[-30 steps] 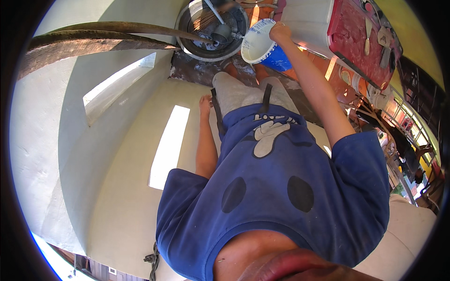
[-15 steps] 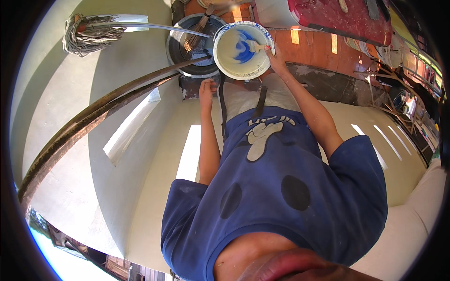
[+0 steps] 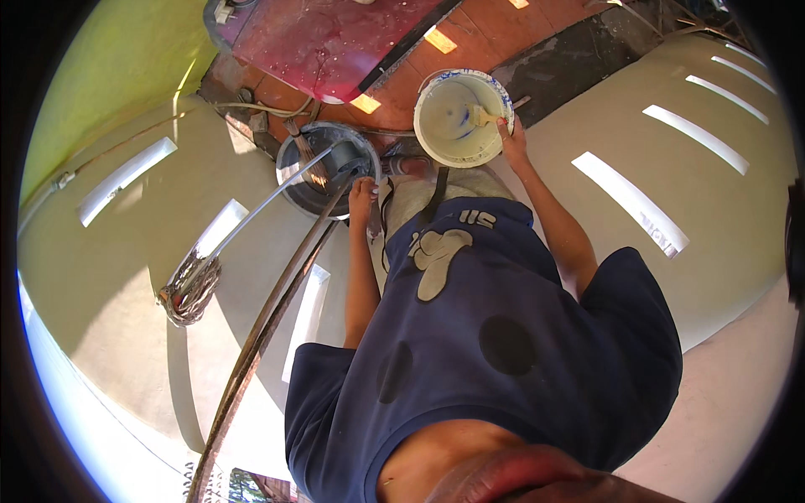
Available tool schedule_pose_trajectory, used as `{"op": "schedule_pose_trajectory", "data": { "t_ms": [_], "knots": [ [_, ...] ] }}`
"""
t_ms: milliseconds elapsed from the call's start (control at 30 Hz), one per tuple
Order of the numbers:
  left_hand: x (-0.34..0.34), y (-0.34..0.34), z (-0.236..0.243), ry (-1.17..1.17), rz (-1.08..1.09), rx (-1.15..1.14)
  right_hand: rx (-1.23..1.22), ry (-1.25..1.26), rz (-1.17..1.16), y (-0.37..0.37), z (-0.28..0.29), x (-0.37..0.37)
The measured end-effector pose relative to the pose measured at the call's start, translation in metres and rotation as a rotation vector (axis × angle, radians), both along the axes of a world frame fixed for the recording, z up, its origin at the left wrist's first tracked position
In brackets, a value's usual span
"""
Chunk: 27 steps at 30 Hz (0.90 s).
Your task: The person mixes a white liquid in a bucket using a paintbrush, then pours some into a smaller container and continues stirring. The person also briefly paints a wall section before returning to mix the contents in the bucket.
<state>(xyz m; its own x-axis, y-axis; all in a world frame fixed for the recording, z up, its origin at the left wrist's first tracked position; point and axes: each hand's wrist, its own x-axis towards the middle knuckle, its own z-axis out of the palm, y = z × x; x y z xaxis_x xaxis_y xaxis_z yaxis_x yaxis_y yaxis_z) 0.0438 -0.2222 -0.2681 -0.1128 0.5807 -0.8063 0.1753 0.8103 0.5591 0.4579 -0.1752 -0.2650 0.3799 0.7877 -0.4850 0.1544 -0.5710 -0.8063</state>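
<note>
My right hand (image 3: 513,144) is closed on the rim of a white paint bucket (image 3: 425,142) held up in front of my legs. A paintbrush (image 3: 482,116) leans inside that rim, its handle end at my fingers. Pale paint with small blue streaks shows in the bucket. My left hand (image 3: 362,194) hangs with curled fingers at the near right edge of a dark tub (image 3: 289,159), close to a long wooden pole (image 3: 277,310). Whether anything is in those fingers is hidden. A straw brush (image 3: 310,155) stands in the tub.
A mop (image 3: 193,293) slants from the tub toward the pale wall (image 3: 117,277) on the left. Beyond the tub lies a dusty red panel (image 3: 310,42) over orange floor tiles (image 3: 470,38). Another pale wall (image 3: 620,142) with strips of sunlight rises to the right.
The view has turned, and the red panel now sits further left. My left hand has come nearer the tub and pole. Less blue shows in the bucket, which my right hand still holds.
</note>
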Motion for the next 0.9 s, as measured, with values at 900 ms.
{"op": "schedule_pose_trajectory", "data": {
  "t_ms": [900],
  "knots": [
    [0.262, 0.281, -0.088, 0.183, -0.796, 0.126, 0.355, -0.065, -1.181, 0.121, 0.022, 0.332]
  ]
}}
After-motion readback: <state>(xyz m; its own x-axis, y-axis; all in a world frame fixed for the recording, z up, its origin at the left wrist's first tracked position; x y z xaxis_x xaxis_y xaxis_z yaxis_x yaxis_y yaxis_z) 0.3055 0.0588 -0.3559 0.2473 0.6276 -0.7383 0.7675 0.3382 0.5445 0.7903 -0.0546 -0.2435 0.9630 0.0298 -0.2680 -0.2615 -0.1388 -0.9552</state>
